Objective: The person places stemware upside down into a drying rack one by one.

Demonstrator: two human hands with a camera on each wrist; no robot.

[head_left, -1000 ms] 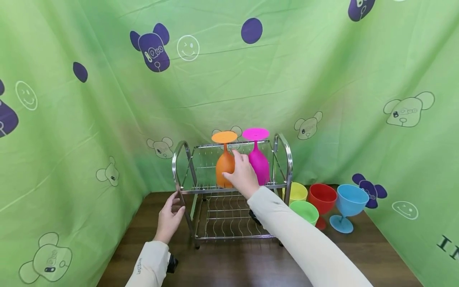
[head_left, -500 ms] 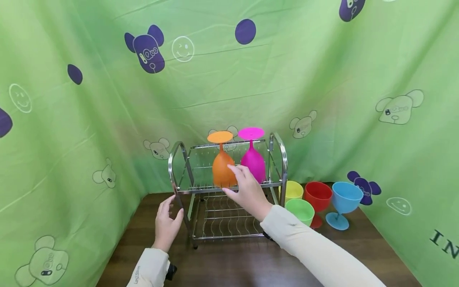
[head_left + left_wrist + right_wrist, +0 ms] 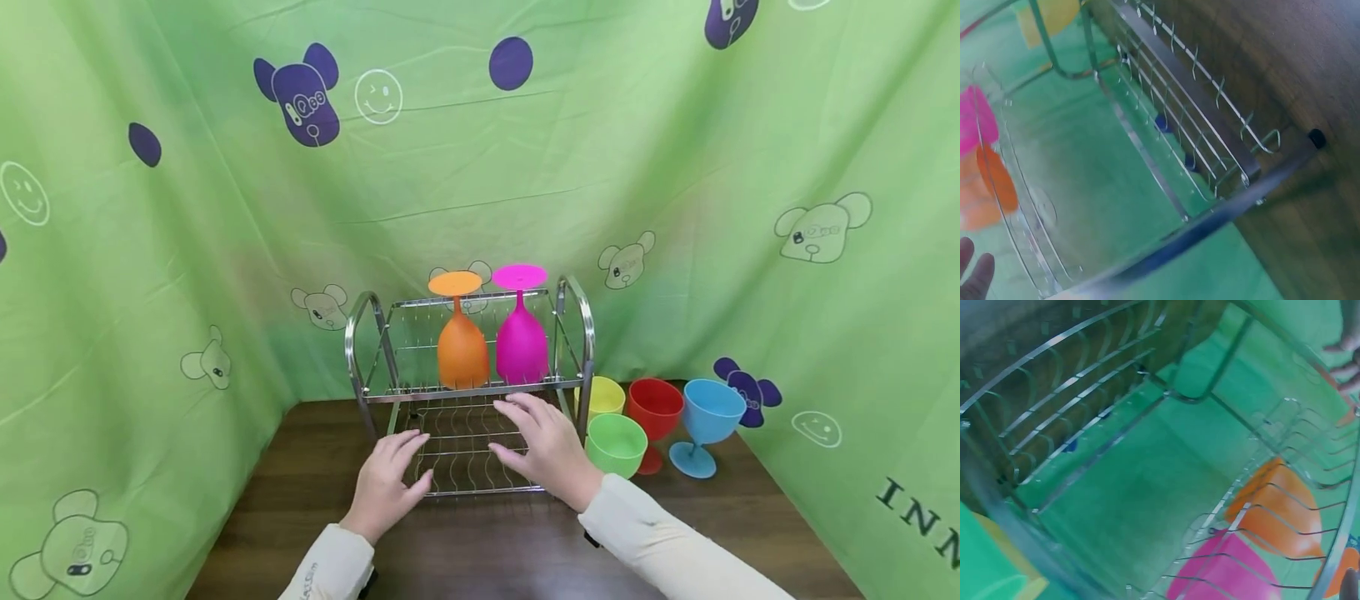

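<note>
Side by side on the upper tier of a metal dish rack, an orange goblet and a magenta goblet stand upside down, bases up. My left hand is in front of the rack's left part, fingers spread and holding nothing. The right hand, also bare and relaxed, hovers before the rack's lower right, below the magenta goblet. In the left wrist view, fingertips show at the lower left edge, near the orange goblet.
Right of the rack, several upright goblets stand on the wooden table: yellow, green, red and blue. A green printed cloth hangs behind and at both sides.
My right hand has drawn back and down from the orange goblet, which stays on the rack. The left hand has come off the rack's left post and shifted right.
</note>
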